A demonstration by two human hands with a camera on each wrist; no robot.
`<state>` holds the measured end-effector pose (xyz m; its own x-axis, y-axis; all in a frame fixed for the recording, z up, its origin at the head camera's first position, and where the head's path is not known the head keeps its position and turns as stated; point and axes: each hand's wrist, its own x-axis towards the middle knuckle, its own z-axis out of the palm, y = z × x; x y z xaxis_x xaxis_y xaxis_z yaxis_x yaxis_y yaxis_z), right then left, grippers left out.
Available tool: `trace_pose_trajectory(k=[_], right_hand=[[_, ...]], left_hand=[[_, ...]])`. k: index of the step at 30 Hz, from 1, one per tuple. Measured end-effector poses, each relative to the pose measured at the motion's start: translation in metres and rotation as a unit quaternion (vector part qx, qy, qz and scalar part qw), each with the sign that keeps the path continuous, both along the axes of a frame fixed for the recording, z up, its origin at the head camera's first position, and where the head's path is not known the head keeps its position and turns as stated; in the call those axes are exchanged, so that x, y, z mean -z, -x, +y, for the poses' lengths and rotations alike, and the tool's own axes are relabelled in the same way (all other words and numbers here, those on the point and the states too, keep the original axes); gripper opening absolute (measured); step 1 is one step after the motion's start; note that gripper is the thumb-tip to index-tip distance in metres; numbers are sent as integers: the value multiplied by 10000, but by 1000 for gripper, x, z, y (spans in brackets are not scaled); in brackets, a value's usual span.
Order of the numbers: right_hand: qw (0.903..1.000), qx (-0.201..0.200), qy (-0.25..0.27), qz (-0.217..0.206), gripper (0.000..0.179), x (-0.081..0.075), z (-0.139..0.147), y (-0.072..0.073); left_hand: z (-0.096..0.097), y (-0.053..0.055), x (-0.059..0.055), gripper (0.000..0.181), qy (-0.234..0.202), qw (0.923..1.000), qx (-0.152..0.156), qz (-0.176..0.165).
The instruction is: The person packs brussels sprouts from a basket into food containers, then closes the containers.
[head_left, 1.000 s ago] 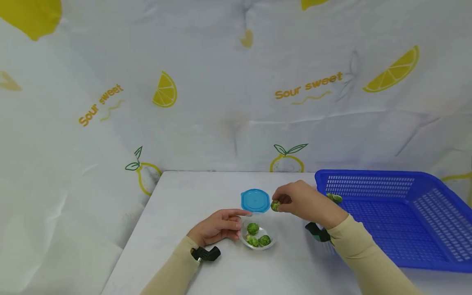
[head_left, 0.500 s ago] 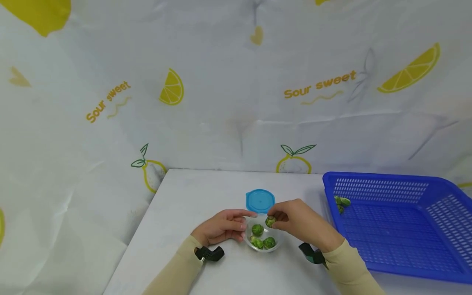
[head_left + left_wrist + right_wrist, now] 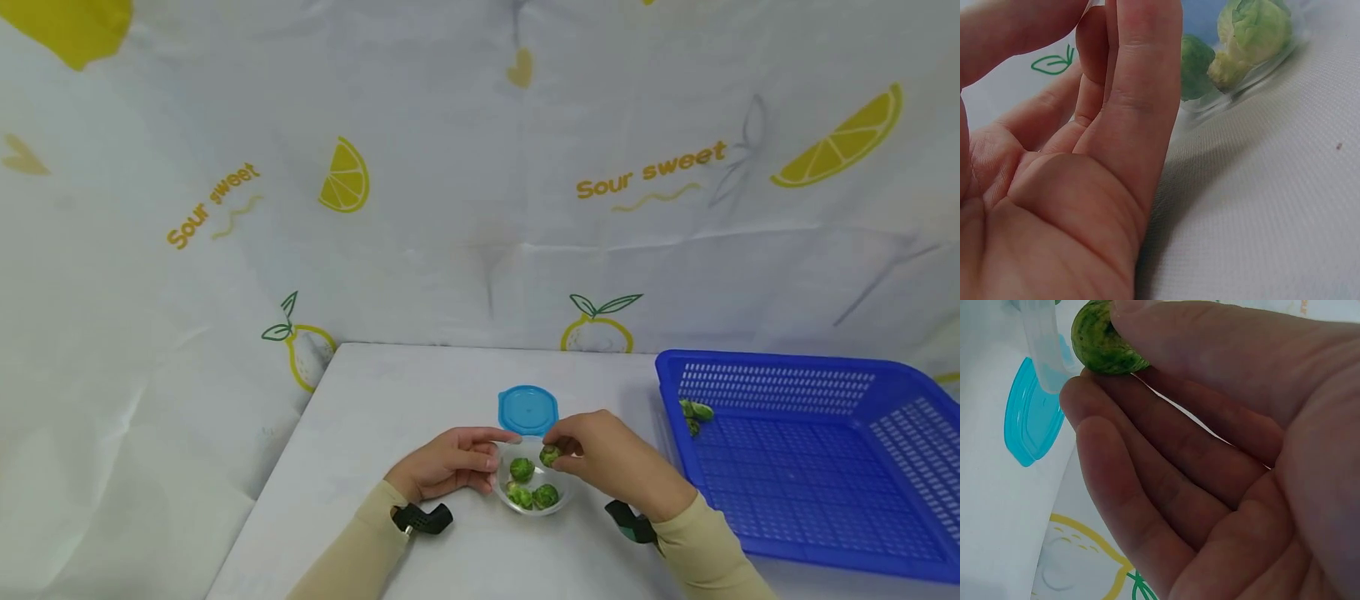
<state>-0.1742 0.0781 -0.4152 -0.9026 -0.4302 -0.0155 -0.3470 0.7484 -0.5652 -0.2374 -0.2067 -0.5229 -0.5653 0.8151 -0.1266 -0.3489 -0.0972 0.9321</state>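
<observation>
My right hand (image 3: pixel 611 460) has moved in over the bowl (image 3: pixel 540 476), pinching a sprout (image 3: pixel 550 456), while my loosely extended left hand (image 3: pixel 450 461) touches its side; three sprouts (image 3: pixel 522 469) lie inside, leaving, I judge, the basket (image 3: pixel 780 360) sprouts (image 3: pixel 701 411) rightward and the lid (image 3: pixel 528 409) ahead.

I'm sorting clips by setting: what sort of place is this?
Probably a staged tabletop set rather than an everyday kitchen. What suggests it: a lemon-printed "Sour sweet" backdrop behind a white table, a blue perforated basket, and Brussels sprouts in a clear bowl.

left hand (image 3: pixel 452 460): one finger outstretched | right hand (image 3: pixel 611 457): thumb and fingertips pinching | forearms (image 3: pixel 360 542) converging
</observation>
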Motion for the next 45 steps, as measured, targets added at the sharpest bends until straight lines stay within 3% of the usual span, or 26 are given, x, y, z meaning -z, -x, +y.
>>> trace_pose_trajectory(k=[15, 23, 30, 36, 41, 45], right_hand=[[9995, 77, -278, 135, 18, 2, -5, -3], [9989, 365, -308, 6, 20, -1, -2, -9], [9994, 76, -265, 193, 18, -4, -2, -11], [9982, -141, -390, 429, 20, -30, 13, -12], [9977, 131, -554, 367, 21, -58, 53, -14], [9977, 397, -495, 243, 20, -65, 95, -10]], left_hand=[[0, -1, -2, 65, 9, 9999, 4, -104], [7, 2, -1, 62, 2, 9999, 71, -75], [-1, -1, 4, 57, 106, 9998, -120, -70], [-7, -5, 4, 55, 148, 9996, -220, -117], [-4, -5, 4, 54, 53, 9998, -140, -110], [1, -5, 3, 54, 18, 9998, -40, -175]])
